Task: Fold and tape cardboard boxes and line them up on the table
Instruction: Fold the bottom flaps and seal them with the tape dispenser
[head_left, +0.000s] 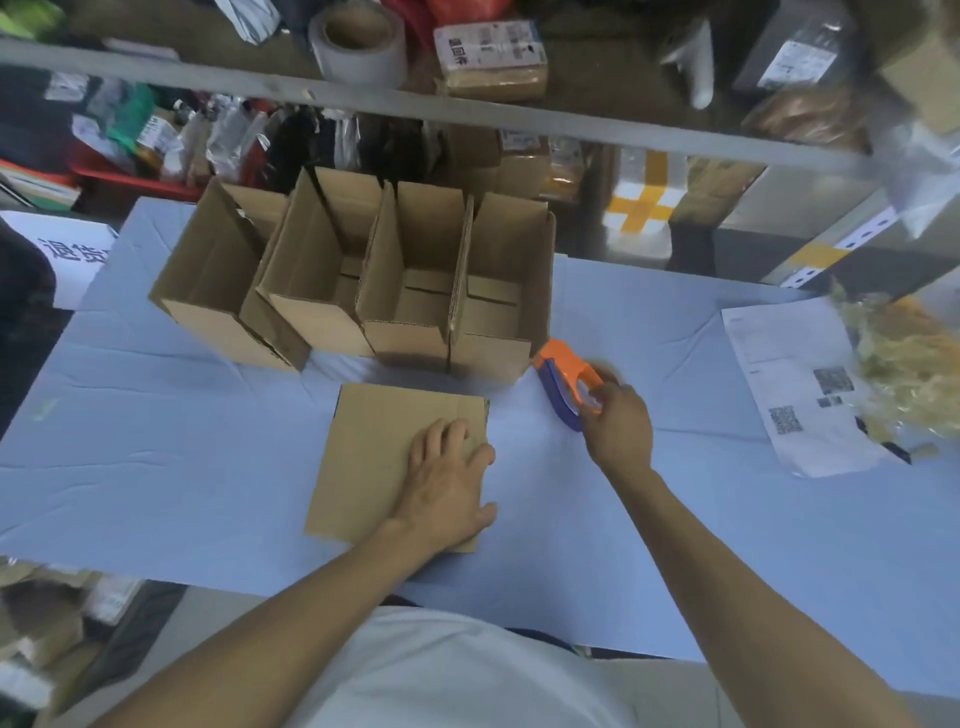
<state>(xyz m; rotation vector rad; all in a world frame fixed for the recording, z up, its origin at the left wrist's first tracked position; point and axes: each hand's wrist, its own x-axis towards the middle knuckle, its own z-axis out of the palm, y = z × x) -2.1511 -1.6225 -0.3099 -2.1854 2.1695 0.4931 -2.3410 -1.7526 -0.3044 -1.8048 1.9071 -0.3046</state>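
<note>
Head view, nearest first
Left hand (448, 483): lies flat, fingers straight, pressing on the flat cardboard blank (400, 462) at about 6 o'clock on the desk (156, 467); its grip is wide, holding nothing.
Flat cardboard blank: unfolded, lying on the blue desk cover, just in front of the box row.
Right hand (618, 426): at about 3 o'clock of the blank, its grip curled round the orange and blue tape dispenser (569, 384).
Tape dispenser: touching or just above the desk, I cannot tell which; just beside the nearest corner of the rightmost box.
Row of folded boxes (363, 280): four stand side by side at 12 o'clock, tops open, flaps up.
Printed sheet (795, 384): far out at 3 o'clock.
Step in hand: likely a fifth box, not yet opened.
Next move: probably calls for both hands free to square the blank and fold its bottom flaps before taping.
</note>
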